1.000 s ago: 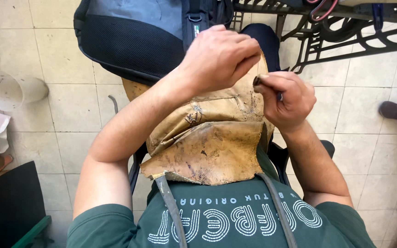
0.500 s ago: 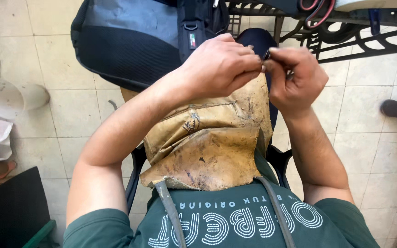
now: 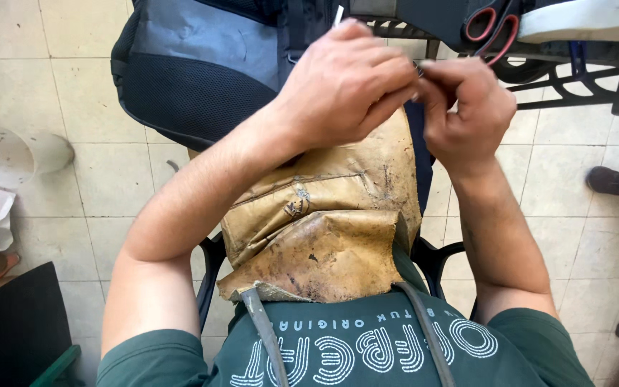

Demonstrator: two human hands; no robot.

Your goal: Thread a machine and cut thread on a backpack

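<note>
1. Backpack (image 3: 202,72), black and grey, hanging off the knees at 11 o'clock from the worn tan leather apron (image 3: 324,229); long axis running roughly 10 to 4 o'clock across the frame, mesh back panel facing up, far end cut off by the top edge.
2. Since a second ago: both hands lifted from the apron's upper edge toward 12 o'clock and drawn together; right hand no longer apart at 3 o'clock. Judged from that: fine work now centred on the dark strap just beyond the apron.
3. Left hand (image 3: 345,89): curled nearly closed, fingertips pinched at the meeting point; a thin pale sliver showing above the knuckles, kind not clear.
4. Right hand (image 3: 463,107): likewise curled, thumb and forefinger pressed against the left fingertips; whatever sits between them too small to tell.
5. Around: red-handled scissors (image 3: 492,29) at 1 o'clock, white bucket (image 3: 8,154) at 9 o'clock on the tiled floor (image 3: 567,236).
</note>
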